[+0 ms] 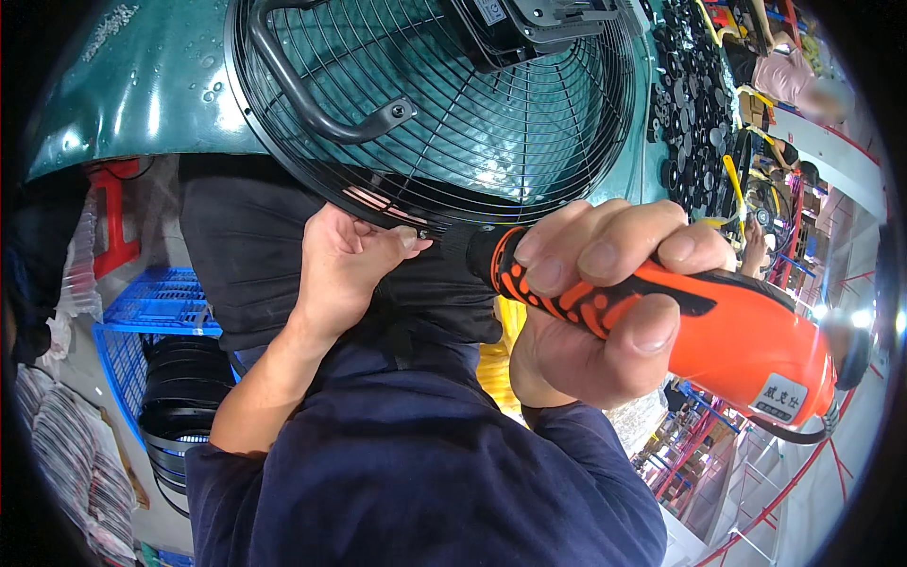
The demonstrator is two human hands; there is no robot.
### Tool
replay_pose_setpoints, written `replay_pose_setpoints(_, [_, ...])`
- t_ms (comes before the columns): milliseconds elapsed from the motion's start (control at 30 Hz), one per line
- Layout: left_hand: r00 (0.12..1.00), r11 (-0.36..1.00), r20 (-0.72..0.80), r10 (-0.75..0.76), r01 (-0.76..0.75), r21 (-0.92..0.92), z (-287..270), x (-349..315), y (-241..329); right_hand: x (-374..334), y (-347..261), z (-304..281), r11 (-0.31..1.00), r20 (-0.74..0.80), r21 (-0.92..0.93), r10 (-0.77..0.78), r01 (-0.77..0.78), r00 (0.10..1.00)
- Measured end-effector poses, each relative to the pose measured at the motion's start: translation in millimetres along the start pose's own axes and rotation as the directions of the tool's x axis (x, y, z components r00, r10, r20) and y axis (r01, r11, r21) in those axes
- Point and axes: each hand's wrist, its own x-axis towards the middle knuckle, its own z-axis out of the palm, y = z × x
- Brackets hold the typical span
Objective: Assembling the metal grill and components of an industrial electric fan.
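A round black wire fan guard (557,113) leans at the edge of the green-covered table, with a curved black handle (293,90) and a dark motor housing (491,33) on it. My left hand (345,260) grips the guard's near rim, fingers partly behind the wires and thumb at the edge. In my right hand (614,283) lies an orange and black electric screwdriver (746,340), my fingers wrapped round its body. Its black nose points left and meets the rim beside my left thumb. The screwdriver's bit and any screw there are too hidden to make out.
The green table cover (151,85) spreads beyond the guard. Many small black parts (690,104) lie at the table's right. Below left, a blue crate (118,369) holds black rings (184,387) beside a red stool (113,222). Another person (803,80) is at the far right.
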Motion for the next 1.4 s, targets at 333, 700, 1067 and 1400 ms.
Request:
replay_pose_setpoints(333, [0.999,0.999,-0.009,0.032,-0.032,-0.006,0.8,0.3,-0.9,6.4,5.9,3.7,1.0,0.029,-0.029,0.002,-0.001,1.0])
replay_pose_setpoints(700, [0.999,0.999,0.018,0.03,-0.03,-0.012,-0.5,-1.5,0.6,27.2,10.4,-0.4,0.982,0.239,0.167,0.048,-0.089,0.97])
replay_pose_setpoints(1067, [0.998,0.992,0.001,0.064,-0.064,0.109,4.2,-1.4,0.0,31.9,0.6,-44.2,0.928,0.223,0.316,0.13,-0.198,0.966])
replay_pose_setpoints(1400, [0.977,0.795,-0.197,-0.085,0.186,0.578,11.3,-42.2,33.0,-26.0,-19.7,-92.1,0.856,-0.026,0.21,0.487,-0.472,0.873])
